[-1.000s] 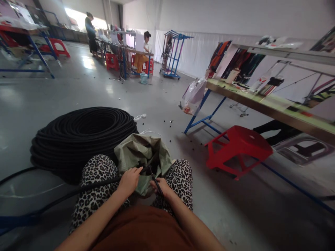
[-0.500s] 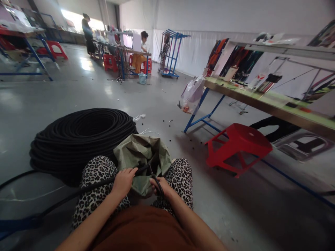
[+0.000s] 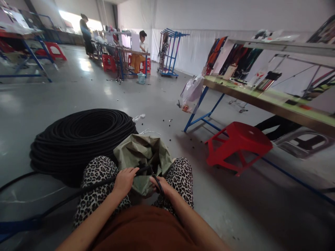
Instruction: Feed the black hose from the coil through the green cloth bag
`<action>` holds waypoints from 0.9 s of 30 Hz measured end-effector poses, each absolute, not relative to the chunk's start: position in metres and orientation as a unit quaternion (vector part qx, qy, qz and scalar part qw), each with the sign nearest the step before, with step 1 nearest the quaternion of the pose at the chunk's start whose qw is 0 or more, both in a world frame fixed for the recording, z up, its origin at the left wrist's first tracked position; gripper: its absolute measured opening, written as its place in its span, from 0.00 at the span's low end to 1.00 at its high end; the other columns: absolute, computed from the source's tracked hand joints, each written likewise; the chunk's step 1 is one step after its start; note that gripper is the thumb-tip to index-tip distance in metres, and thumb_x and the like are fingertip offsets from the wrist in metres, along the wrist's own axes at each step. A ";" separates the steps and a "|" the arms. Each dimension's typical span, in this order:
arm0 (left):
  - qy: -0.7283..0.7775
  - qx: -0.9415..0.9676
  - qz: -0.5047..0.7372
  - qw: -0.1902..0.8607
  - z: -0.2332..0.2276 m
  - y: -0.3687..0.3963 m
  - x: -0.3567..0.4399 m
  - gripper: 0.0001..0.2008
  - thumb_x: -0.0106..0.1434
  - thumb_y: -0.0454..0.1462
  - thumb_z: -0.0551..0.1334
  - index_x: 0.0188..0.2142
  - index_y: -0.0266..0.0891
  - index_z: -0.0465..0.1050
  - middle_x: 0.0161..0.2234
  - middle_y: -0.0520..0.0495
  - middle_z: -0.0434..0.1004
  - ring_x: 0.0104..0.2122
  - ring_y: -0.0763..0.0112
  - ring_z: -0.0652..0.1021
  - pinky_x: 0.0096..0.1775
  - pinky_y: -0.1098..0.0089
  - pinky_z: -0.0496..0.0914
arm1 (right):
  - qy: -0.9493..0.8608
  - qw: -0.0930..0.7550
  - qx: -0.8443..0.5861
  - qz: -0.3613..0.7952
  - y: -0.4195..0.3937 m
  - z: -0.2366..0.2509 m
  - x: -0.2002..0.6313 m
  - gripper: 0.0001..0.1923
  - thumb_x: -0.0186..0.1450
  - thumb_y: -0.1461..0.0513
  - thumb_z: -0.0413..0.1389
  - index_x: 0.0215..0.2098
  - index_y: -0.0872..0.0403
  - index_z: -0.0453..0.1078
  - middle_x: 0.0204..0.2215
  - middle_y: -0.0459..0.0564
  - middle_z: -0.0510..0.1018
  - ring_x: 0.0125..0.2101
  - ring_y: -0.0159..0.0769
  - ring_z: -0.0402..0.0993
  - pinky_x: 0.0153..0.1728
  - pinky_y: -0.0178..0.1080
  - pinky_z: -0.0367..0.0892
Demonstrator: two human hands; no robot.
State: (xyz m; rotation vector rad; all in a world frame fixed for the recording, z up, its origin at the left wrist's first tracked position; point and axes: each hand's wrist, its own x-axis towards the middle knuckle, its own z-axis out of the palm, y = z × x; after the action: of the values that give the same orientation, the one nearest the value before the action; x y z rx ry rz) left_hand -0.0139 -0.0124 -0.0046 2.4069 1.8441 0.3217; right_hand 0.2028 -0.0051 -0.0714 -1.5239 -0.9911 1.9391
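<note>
My left hand point(image 3: 125, 180) is closed around a thick black cord point(image 3: 98, 183) that runs in from the lower left, across my left knee. The cord's end points over the mouth of an olive-green sack point(image 3: 133, 146) between my knees. In my right hand point(image 3: 163, 186) is a pair of scissors with black handles point(image 3: 158, 184). Its blades point up beside the cord's end; whether they touch it I cannot tell. Dark pieces lie in the sack, too shadowed to make out. A big coil of the same black cord point(image 3: 52, 148) rests on the floor at the left.
A red plastic stool point(image 3: 240, 137) stands on the right beside a workbench point(image 3: 261, 101) with a plastic bag point(image 3: 192, 94) hanging from it. Small black bits dot the floor ahead. A blue bar point(image 3: 21, 226) is low on the left. Two people are at far tables.
The view has shifted very slightly. Both hands, the cord and the scissors keep almost the same positions.
</note>
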 end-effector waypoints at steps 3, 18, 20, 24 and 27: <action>0.611 0.783 0.112 0.043 -0.002 -0.012 -0.013 0.18 0.67 0.33 0.53 0.52 0.45 0.74 0.47 0.45 0.80 0.45 0.63 0.78 0.43 0.64 0.68 | -0.356 0.243 -0.550 0.716 -0.006 -0.067 0.203 0.26 0.54 0.44 0.65 0.29 0.57 0.66 0.18 0.39 0.66 0.17 0.22 0.60 0.21 0.29 0.56; 0.613 0.778 0.135 0.026 -0.006 -0.012 -0.013 0.18 0.66 0.34 0.53 0.52 0.45 0.75 0.46 0.45 0.81 0.44 0.62 0.78 0.42 0.64 0.69 | -0.347 0.251 -0.521 0.738 -0.006 -0.074 0.203 0.25 0.57 0.44 0.63 0.30 0.57 0.66 0.20 0.41 0.68 0.18 0.23 0.62 0.21 0.29 0.56; 0.612 0.779 0.136 0.025 -0.007 -0.012 -0.013 0.18 0.66 0.33 0.53 0.52 0.45 0.74 0.46 0.45 0.81 0.44 0.62 0.78 0.42 0.64 0.69 | -0.346 0.249 -0.525 0.737 -0.006 -0.077 0.203 0.25 0.57 0.44 0.63 0.30 0.57 0.66 0.20 0.41 0.68 0.18 0.24 0.62 0.21 0.29 0.56; 0.615 0.777 0.132 0.026 -0.009 -0.012 -0.012 0.18 0.66 0.33 0.54 0.52 0.44 0.74 0.47 0.45 0.80 0.45 0.61 0.78 0.43 0.63 0.69 | -0.336 0.248 -0.516 0.748 -0.007 -0.075 0.203 0.26 0.55 0.43 0.64 0.29 0.56 0.65 0.20 0.40 0.66 0.18 0.23 0.60 0.21 0.29 0.54; 0.617 0.775 0.131 0.030 -0.011 -0.012 -0.013 0.18 0.66 0.33 0.54 0.53 0.45 0.74 0.48 0.45 0.80 0.45 0.62 0.78 0.43 0.63 0.68 | -0.336 0.252 -0.509 0.751 -0.007 -0.073 0.204 0.27 0.53 0.42 0.64 0.29 0.56 0.65 0.20 0.40 0.66 0.18 0.23 0.60 0.23 0.30 0.55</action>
State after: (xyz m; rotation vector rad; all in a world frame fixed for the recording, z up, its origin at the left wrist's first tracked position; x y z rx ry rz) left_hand -0.0126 -0.0116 -0.0106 2.3901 1.9010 0.4051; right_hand 0.2037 -0.0073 -0.0732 -1.3855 -0.9130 2.0440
